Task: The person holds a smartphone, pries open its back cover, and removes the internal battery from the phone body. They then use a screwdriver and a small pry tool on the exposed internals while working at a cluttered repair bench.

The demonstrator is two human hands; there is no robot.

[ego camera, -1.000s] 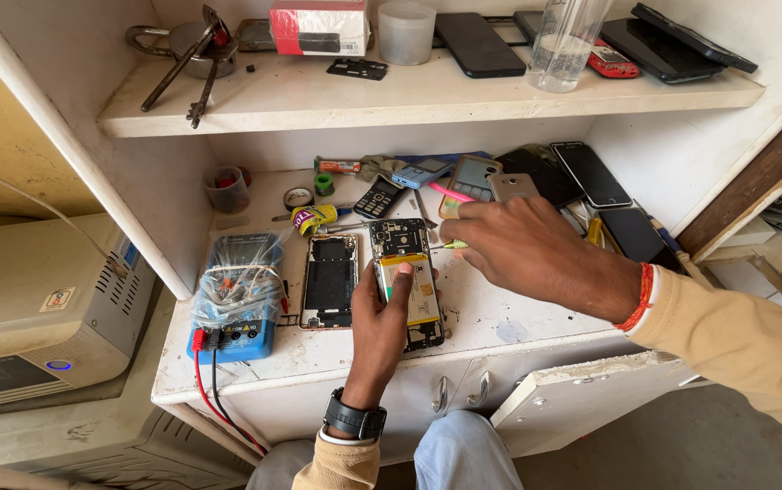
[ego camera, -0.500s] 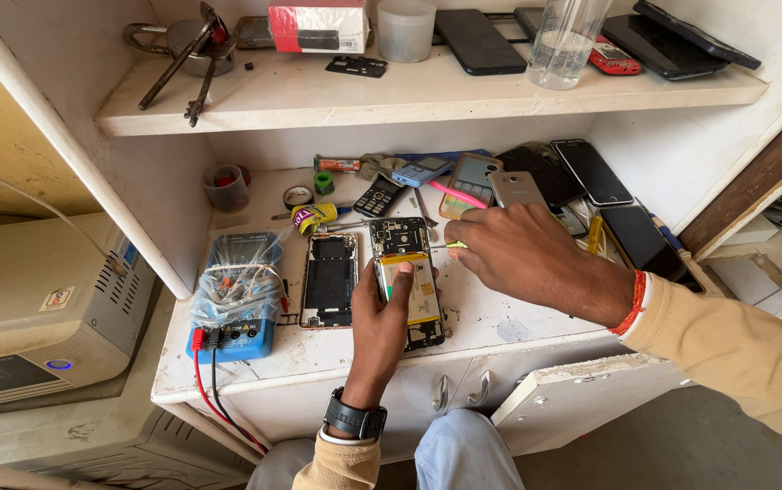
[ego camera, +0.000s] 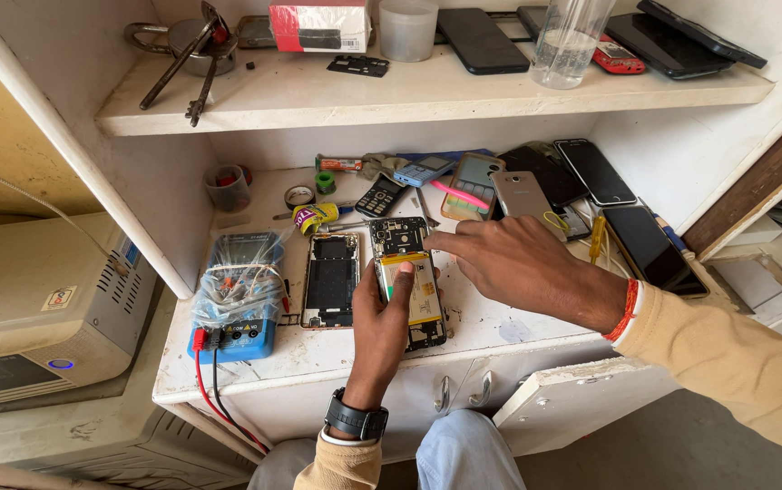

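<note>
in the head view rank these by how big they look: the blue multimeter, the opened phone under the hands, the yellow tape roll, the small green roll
1. blue multimeter
2. opened phone, partly covered by the left hand, so its lead over nothing is unsure
3. yellow tape roll
4. small green roll

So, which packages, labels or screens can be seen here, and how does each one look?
Box: upper shelf, rectangular, red and white.
Multimeter: left of the worktop, blue, plastic-wrapped, grey screen.
Keypad phone: back of the worktop, black, small dark screen.
Sticker: grey appliance at left, white square.
</note>
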